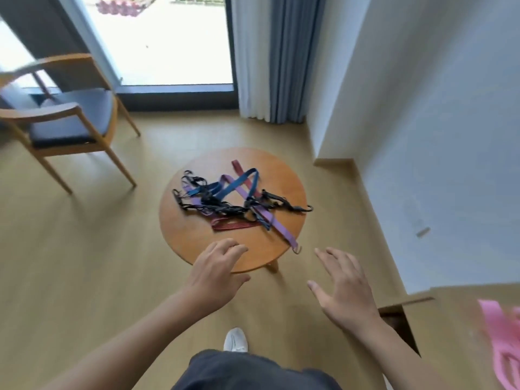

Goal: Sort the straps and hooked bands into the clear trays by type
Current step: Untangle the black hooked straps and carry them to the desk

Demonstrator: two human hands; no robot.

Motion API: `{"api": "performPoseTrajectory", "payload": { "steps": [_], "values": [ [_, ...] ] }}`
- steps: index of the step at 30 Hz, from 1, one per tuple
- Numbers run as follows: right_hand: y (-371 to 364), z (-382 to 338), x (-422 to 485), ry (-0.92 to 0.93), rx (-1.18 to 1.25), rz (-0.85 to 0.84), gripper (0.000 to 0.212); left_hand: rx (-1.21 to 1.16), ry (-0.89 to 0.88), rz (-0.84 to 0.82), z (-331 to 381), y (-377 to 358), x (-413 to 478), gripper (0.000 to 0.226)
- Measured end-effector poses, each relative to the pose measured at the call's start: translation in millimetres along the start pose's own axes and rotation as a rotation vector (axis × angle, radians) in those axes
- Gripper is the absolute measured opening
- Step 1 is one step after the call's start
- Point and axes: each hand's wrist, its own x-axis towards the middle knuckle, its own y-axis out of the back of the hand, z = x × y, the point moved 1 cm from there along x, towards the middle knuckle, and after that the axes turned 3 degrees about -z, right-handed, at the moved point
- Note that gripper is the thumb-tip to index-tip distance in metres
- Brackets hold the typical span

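The whole feed is soft with blur, so I can only partly read the pile. On the round wooden table [197, 237] the straps and bands lie in one tangle at its middle. I make out a blue strap [239, 182] folded into a loop, a purple strap [277, 223] running diagonally toward the near right rim, a dark red strap [239, 168] poking out at the far side, and a ribbed maroon band [236, 227] at the near side. Black hooked bands [222, 209] are knotted through all of them. I cannot tell how many there are or where each one ends. A small hook [297, 250] on the purple strap's end hangs just over the table edge.

My left hand [216, 273] hovers over the near rim of the table with its fingers loosely bent, holding nothing. My right hand [344, 288] is spread wide with straight fingers above the floor, just right of the table, also holding nothing. Neither touches the pile.

At the lower right a pink item [501, 342] is cut off by the frame edge and smeared. I cannot say what it is. It lies on a tan surface [450, 319] with a dark opening beside it. A wooden chair [70, 122] stands well apart at the far left, partly cropped.
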Motion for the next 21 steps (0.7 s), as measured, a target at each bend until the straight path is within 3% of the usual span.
{"api": "performPoseTrajectory", "payload": {
  "steps": [9, 17, 21],
  "values": [
    [-37.6, -71.8, 92.2, 0.169, -0.019, -0.157, 0.070, -0.077, 0.241, 0.020, -105.4, 16.8, 15.4, 0.062],
    [-58.4, -67.1, 187.5, 0.257, -0.079, -0.351, 0.071, -0.206, 0.528, -0.020, -139.1, -2.3, 66.3, 0.064],
    [-80.3, -57.4, 251.8, 0.238, -0.138, -0.549, 0.072, -0.236, 0.659, -0.052, -140.1, -8.7, 101.9, 0.066]
  ]
}}
